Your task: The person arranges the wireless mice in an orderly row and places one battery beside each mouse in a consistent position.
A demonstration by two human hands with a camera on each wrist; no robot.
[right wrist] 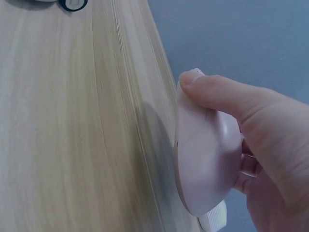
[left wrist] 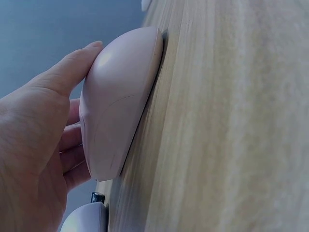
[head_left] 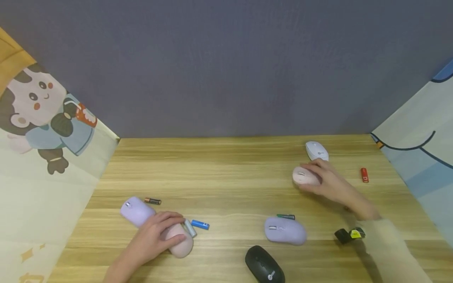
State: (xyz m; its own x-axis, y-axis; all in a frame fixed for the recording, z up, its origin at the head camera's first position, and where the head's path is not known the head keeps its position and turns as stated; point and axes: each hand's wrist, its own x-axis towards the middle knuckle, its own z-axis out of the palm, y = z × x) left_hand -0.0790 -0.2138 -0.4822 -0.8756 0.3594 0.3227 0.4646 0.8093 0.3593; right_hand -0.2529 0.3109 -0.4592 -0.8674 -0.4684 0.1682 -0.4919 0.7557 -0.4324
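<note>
Head view shows that the left hand grips a pink mouse, which rests on the table near a purple mouse and beside a silver battery. The right hand holds another pink mouse by its two sides, near a white mouse.

red battery near worktop right edge | white mouse close to far edge, toward far right corner | black mouse toward near edge | dark battery farther in | copper-topped battery nearer left edge | grey panel along far edge | cartoon-printed wall along left edge
</note>
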